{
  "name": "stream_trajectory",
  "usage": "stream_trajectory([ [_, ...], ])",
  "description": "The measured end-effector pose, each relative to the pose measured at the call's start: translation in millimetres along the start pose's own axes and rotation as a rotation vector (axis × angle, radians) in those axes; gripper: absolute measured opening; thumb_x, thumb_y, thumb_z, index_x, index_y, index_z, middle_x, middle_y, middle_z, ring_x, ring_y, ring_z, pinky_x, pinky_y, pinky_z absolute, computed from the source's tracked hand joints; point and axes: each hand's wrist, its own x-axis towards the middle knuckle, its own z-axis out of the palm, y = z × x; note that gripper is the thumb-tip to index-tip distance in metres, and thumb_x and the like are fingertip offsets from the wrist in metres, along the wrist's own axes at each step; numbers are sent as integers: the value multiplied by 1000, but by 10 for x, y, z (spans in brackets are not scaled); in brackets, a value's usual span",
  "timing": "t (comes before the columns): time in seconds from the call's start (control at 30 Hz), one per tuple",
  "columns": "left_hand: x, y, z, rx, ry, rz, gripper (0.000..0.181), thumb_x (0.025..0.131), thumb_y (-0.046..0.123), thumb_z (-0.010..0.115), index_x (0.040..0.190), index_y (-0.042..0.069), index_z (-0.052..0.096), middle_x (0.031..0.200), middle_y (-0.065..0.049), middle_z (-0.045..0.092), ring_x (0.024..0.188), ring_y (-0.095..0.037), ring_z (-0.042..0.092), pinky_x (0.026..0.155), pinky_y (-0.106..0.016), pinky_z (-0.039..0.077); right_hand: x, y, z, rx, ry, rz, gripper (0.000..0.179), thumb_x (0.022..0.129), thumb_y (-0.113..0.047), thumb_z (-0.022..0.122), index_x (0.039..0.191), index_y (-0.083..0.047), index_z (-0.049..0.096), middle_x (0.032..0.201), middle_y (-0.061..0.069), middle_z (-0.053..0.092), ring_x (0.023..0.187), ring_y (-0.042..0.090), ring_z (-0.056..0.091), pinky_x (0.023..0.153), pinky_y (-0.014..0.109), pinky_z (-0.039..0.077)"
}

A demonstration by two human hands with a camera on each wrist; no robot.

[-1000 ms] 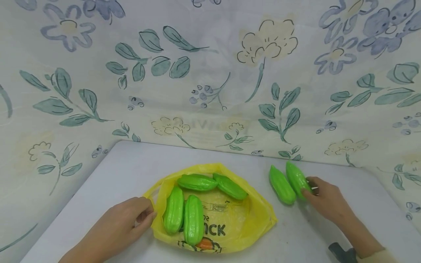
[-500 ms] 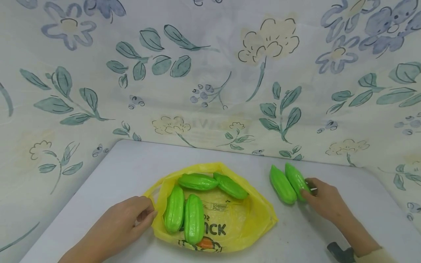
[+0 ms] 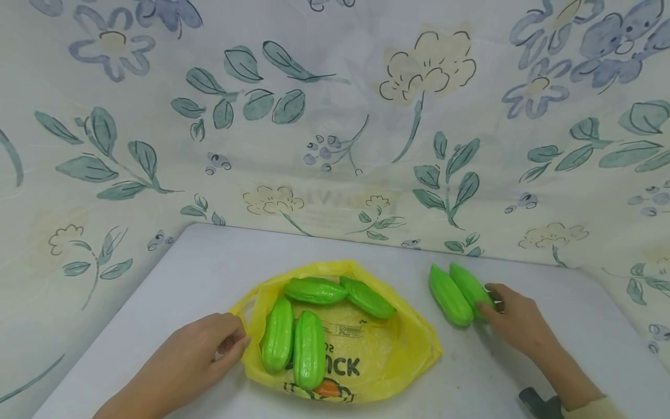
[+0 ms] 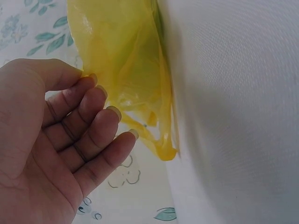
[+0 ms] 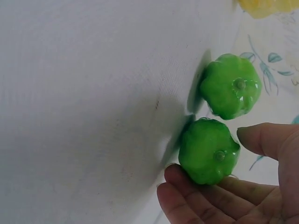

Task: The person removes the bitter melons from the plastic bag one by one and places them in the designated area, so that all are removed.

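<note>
A yellow plastic bag (image 3: 403, 372) lies with its mouth spread, several green ridged gourds inside, including one upright gourd (image 3: 309, 349). My left hand (image 3: 183, 355) pinches the bag's left edge; in the left wrist view the thumb (image 4: 63, 74) and forefinger meet on the yellow film. Right of the bag, two more glossy gourds lie side by side. My right hand (image 3: 515, 317) holds the right-hand gourd (image 3: 466, 285), fingers under its side and thumb (image 5: 261, 139) at its edge. Its neighbour, the left-hand gourd (image 5: 231, 86), lies close beside it.
A white table (image 3: 230, 250) carries everything. Behind it and at the sides hangs flower-patterned cloth (image 3: 345, 128). A dark grey device (image 3: 539, 402) sits at the right wrist by a pale sleeve (image 3: 597, 409).
The right-hand gourd has shifted left, its tip swinging toward its neighbour, with my right fingers beside it. The left hand and bag hold still.
</note>
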Motion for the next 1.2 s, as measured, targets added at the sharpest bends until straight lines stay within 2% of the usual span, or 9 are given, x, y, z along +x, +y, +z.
stream_trajectory([
  [0.27,4,-10,0,-1,-7,2,22,94,14,75,86,28,60,75,20,45,72,0,44,65,-23,46,-6,2,9,-12,13,-18,61,105,-33,59,144,13,46,135,37,57,116,51,62,86,55,58],
  [0.53,20,-4,-14,7,2,0,22,94,15,74,85,28,59,74,20,45,71,-1,45,65,-23,46,6,6,12,-20,-4,19,65,106,-37,57,144,14,44,136,39,55,120,54,58,89,58,57],
  [0.87,10,-14,2,6,2,-1,21,94,15,75,85,28,60,74,20,46,71,-1,44,65,-23,47,-7,21,22,-4,24,5,64,107,-37,57,145,13,44,137,39,54,119,53,59,88,57,57],
  [1.2,22,-13,-13,7,-9,-17,21,94,16,74,85,28,60,75,20,46,71,-1,45,65,-23,47,-33,-14,12,17,48,4,74,107,-49,52,149,12,41,144,40,48,127,58,52,97,63,51],
])
